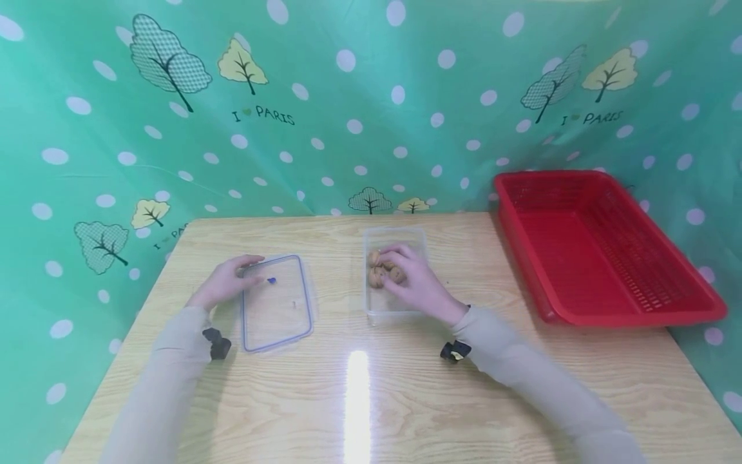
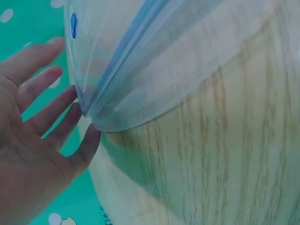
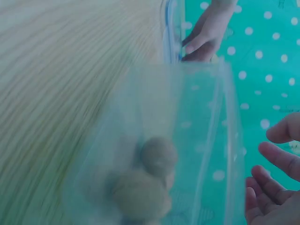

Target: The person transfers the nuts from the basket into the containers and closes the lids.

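Observation:
At the left of the head view, a clear lid [image 1: 279,319] with a blue seal rim and a small blue mark lies on the table. My left hand [image 1: 227,282] is at its left edge; in the left wrist view the fingertips of that hand [image 2: 37,126] touch the lid's corner [image 2: 101,47], fingers mostly straight. Several round brown nuts, walnuts by their look [image 1: 377,277], sit in a clear plastic container [image 1: 379,304]. My right hand [image 1: 418,283] reaches over this container. The right wrist view shows its fingers [image 3: 269,185] spread with nothing between them, beside the container wall.
A red plastic basket [image 1: 597,258] with slotted sides stands at the right of the wooden table [image 1: 278,406]. Behind the table hangs a green dotted cloth [image 1: 324,96]. A bright light reflection crosses the table's front middle.

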`<state>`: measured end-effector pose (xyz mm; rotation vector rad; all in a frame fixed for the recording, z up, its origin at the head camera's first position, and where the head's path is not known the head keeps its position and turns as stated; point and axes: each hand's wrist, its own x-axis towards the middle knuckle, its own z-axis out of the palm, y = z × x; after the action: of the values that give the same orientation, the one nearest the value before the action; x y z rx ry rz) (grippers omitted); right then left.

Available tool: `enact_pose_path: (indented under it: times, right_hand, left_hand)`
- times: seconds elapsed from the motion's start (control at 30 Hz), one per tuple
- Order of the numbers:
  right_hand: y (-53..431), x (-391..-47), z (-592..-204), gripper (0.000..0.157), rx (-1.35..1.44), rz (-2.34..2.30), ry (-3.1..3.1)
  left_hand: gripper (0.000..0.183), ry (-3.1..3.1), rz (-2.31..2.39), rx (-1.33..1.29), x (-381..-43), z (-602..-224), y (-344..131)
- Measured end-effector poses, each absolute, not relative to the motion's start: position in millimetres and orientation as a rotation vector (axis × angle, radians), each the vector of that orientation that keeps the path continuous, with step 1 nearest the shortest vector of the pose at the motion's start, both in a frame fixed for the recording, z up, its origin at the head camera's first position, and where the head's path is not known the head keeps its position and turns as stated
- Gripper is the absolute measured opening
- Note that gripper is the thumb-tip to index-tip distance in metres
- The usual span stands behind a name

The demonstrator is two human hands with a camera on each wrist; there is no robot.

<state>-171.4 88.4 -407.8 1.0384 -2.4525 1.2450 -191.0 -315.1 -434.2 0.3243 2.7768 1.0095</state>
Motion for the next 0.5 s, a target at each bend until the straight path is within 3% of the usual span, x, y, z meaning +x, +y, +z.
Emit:
enact_pose_path:
  times: [0.27,0.5]
  right_hand:
    - [66,-160,-403,0.028,1.100,1.280,-2.470]
    - [55,-159,-402,0.029,1.118,1.421,-2.508]
  left_hand:
    - [0.067,2.752,0.979,0.340,-191,-437,-317]
    - [0.080,2.621,1.110,0.061,-184,-426,-325]
